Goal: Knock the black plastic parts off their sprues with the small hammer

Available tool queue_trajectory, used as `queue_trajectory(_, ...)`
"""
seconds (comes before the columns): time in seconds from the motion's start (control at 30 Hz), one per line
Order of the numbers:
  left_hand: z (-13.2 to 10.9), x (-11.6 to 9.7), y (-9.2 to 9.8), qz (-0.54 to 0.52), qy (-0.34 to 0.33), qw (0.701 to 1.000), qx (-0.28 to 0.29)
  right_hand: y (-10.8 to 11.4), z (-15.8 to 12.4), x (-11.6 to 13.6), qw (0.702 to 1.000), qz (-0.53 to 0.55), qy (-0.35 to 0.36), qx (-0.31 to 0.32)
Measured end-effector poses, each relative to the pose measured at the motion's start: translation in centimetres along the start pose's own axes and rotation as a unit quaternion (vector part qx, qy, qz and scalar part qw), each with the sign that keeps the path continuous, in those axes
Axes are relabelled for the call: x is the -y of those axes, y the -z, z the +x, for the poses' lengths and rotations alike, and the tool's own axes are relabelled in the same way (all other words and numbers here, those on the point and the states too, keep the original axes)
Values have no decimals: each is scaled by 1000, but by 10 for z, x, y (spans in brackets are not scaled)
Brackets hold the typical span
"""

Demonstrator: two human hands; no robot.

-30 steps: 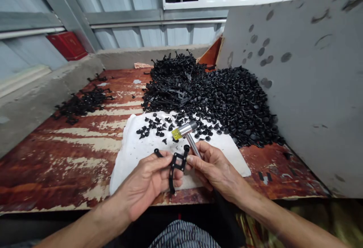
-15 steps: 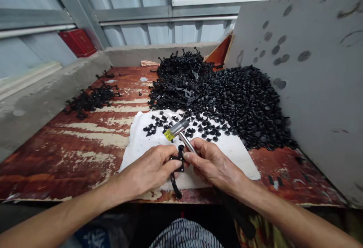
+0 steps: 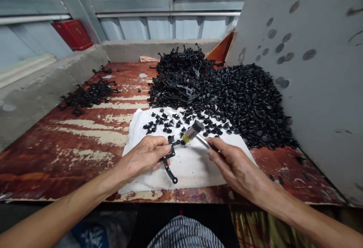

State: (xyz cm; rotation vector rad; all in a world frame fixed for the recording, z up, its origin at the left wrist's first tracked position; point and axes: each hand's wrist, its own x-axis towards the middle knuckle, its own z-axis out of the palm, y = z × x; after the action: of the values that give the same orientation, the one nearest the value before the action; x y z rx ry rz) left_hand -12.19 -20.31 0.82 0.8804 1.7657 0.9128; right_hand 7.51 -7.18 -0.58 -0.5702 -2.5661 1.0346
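My left hand (image 3: 144, 155) grips a black plastic sprue frame (image 3: 169, 161) over a white cloth (image 3: 187, 176), with one arm of the frame hanging towards me. My right hand (image 3: 235, 165) holds a small metal hammer (image 3: 194, 131) by its steel shaft. The hammer has a yellow-tipped head and hangs a little apart from the frame, above the cloth. Several loose black plastic push rivets (image 3: 181, 121) lie scattered on the far part of the cloth, just beyond both hands.
A large heap of black rivets (image 3: 244, 104) and a tangle of black sprues (image 3: 181, 78) lie beyond the cloth on a worn red-painted board (image 3: 56, 157). A smaller black pile (image 3: 87, 97) lies to the left. A grey panel (image 3: 297, 51) stands along the right, with a concrete ledge (image 3: 34, 93) on the left.
My hands have moved apart. The hammer has swung away from the frame towards the far right, and the frame has shifted left with my left hand. Several rivets now lie loose on the cloth.
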Motion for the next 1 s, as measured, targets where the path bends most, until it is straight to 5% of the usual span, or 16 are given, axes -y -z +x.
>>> queue_trajectory(0.2,15,0,-1,12,-33,999,7,9,-2,-10,995,54,-75,-26)
queue_trajectory(0.43,15,-15,-5,4,14,1000,-14,10,-4,-11,994,70,-83,-20)
queue_trajectory(0.7,8,2,25,36,-32,995,-89,10,-3,-13,993,81,-84,-17)
queue_trajectory(0.83,8,-1,16,69,-73,994,-48,10,-2,-12,993,81,-84,-11)
queue_trajectory(1.0,16,-10,7,68,-131,986,-72,9,-3,-14,989,107,-102,-3)
